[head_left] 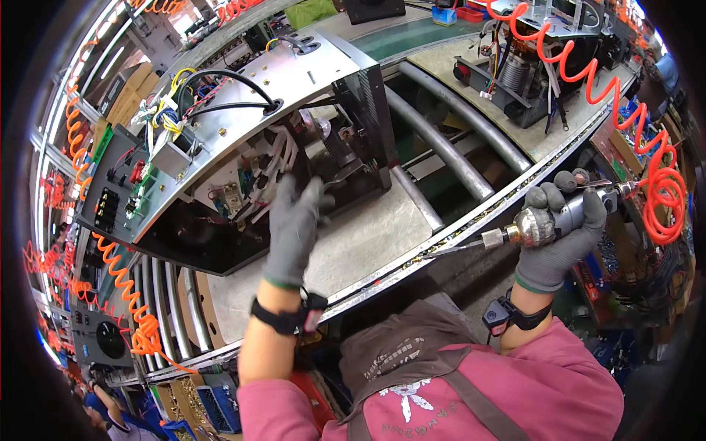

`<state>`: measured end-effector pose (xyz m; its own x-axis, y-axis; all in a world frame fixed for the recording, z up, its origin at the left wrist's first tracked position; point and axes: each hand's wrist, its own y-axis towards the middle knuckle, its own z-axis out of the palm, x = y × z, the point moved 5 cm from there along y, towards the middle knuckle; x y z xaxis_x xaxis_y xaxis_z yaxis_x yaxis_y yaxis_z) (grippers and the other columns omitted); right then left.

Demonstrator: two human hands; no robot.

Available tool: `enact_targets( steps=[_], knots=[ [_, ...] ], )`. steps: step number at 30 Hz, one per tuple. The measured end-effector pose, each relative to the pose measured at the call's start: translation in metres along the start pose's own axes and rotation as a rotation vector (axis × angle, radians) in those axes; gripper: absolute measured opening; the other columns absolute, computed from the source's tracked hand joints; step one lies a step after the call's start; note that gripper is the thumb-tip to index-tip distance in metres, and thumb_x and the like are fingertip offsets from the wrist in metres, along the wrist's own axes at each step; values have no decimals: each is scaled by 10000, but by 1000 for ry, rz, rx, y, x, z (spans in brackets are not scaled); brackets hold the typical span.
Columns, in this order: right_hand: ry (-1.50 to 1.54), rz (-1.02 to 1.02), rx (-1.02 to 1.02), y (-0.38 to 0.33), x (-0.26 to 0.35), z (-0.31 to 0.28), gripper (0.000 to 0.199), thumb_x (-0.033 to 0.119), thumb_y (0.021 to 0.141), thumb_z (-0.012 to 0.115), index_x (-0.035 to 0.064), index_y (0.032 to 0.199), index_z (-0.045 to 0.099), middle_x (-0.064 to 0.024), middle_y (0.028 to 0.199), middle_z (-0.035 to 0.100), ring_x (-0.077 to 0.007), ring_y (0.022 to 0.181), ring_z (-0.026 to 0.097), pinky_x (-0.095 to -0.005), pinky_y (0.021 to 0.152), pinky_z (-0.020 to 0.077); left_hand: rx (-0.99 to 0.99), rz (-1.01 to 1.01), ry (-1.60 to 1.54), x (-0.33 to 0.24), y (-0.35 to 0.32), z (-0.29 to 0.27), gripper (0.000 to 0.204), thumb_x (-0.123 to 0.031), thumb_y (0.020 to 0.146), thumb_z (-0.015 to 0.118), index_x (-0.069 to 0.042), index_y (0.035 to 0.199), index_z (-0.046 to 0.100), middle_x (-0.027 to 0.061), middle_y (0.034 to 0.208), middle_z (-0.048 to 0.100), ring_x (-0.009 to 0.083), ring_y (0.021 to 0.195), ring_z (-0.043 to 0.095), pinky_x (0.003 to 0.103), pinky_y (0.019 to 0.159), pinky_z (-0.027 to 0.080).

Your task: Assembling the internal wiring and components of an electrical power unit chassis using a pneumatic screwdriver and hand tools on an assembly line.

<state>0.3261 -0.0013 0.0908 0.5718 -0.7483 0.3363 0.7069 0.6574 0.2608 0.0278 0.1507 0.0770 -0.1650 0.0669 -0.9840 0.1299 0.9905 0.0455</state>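
Head view shows us our right hand (pixel 560 228) closed around a pneumatic screwdriver (pixel 540 224), its bit pointing left over the near edge of the conveyor (pixel 441 239), while our left hand (pixel 294 224), gloved and with fingers spread, presses against the open side of an appliance chassis (pixel 243 140) that lies tipped on a board toward the conveyor's left end. We judge that the coiled orange air hose (pixel 640 140) trailing from the tool could snag on clutter at the right and pull the bit off line, and that our left fingers sit near loose wires and sheet-metal edges, so a slip could nick the glove or tug a connector. Its chassis looks unfinished: bare silver top plate, black cables looping through grommets, yellow and white wiring bundled at the far left, dark glossy panel beneath.
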Motion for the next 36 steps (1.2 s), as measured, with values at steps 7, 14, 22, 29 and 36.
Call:
enact_targets(
  steps=[7, 14, 22, 29, 36],
  knots=[
    [25, 45, -67, 0, -18, 1, 161, 225, 841, 571, 98, 937, 551, -21, 796, 548, -114, 576, 418, -313, 597, 384, -378, 141, 768, 125, -47, -42, 659, -93, 780, 599, 38, 1355, 306, 190, 1064, 522, 221, 752, 575, 311, 688, 487],
    [-11, 78, -30, -9, -21, 4, 169, 226, 848, 566, 101, 958, 536, -35, 802, 559, -127, 587, 451, -316, 608, 414, -354, 20, 735, 141, -50, -63, 303, -186, 778, 652, -7, 1024, 654, 186, 1010, 609, 291, 905, 611, 337, 793, 484],
    [-57, 70, -22, -11, -33, 7, 171, 207, 851, 542, 103, 986, 521, -48, 803, 563, -154, 631, 535, -350, 623, 461, -74, -89, 311, 129, -61, -12, 266, -186, 847, 635, -4, 1038, 668, 109, 855, 661, 168, 741, 629, 267, 677, 488],
    [-146, -5, -5, -12, -34, 4, 172, 197, 849, 537, 90, 982, 511, -72, 792, 586, -177, 604, 577, -369, 617, 502, 237, -490, -148, 112, -70, 40, 290, -179, 891, 580, 3, 1113, 618, 60, 851, 657, 75, 711, 604, 182, 573, 455],
    [-205, -42, -64, -12, -26, -4, 176, 215, 847, 549, 95, 976, 535, -46, 791, 578, -163, 626, 547, -352, 626, 465, 384, -400, -251, 109, -77, 69, 268, -139, 901, 578, 4, 1129, 575, 85, 915, 654, 98, 757, 620, 190, 573, 467]
  ],
)
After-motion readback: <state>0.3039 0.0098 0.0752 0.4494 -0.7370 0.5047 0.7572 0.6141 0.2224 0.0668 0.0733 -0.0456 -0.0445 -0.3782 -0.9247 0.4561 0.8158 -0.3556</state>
